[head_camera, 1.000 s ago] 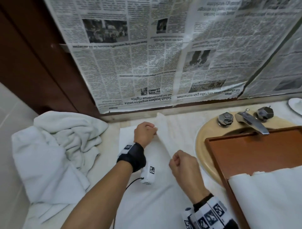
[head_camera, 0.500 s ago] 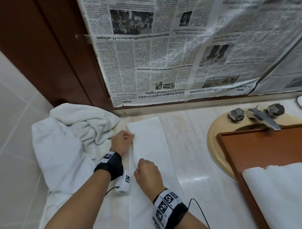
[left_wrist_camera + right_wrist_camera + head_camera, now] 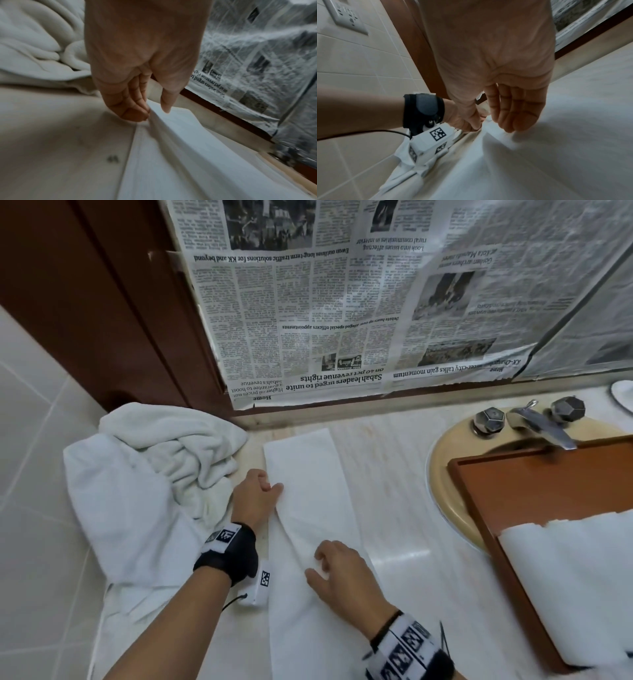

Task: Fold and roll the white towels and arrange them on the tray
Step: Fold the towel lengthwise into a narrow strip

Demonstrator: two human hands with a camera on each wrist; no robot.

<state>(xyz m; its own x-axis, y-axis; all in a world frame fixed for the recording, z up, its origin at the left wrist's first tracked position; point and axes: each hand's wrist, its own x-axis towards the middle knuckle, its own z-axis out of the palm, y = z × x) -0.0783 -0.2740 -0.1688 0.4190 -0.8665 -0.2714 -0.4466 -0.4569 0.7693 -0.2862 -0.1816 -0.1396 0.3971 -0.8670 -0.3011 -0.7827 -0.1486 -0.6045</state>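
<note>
A white towel (image 3: 308, 474), folded into a long narrow strip, lies flat on the marble counter and runs from the mirror ledge toward me. My left hand (image 3: 274, 487) pinches its left edge partway along; the left wrist view shows thumb and curled fingers of the left hand (image 3: 157, 111) on the raised edge of the towel (image 3: 180, 142). Nearer me, my right hand (image 3: 317, 565) pinches the same folded edge, thumb on one side and fingers on the other, as the right wrist view shows the right hand (image 3: 485, 125). A brown wooden tray (image 3: 548, 491) sits over the sink at right with a white towel (image 3: 565, 577) on it.
A crumpled pile of white towels (image 3: 137, 491) lies at the left against the tiled wall. The beige sink rim (image 3: 442, 474) and faucet (image 3: 541, 426) are at right, behind the tray. Newspaper (image 3: 342, 320) covers the mirror. Bare marble counter (image 3: 394, 491) lies between towel and sink.
Both hands carried the towel's lifted edge leftward and laid it down, leaving a narrow strip. The right hand then slid back toward me along the edge.
</note>
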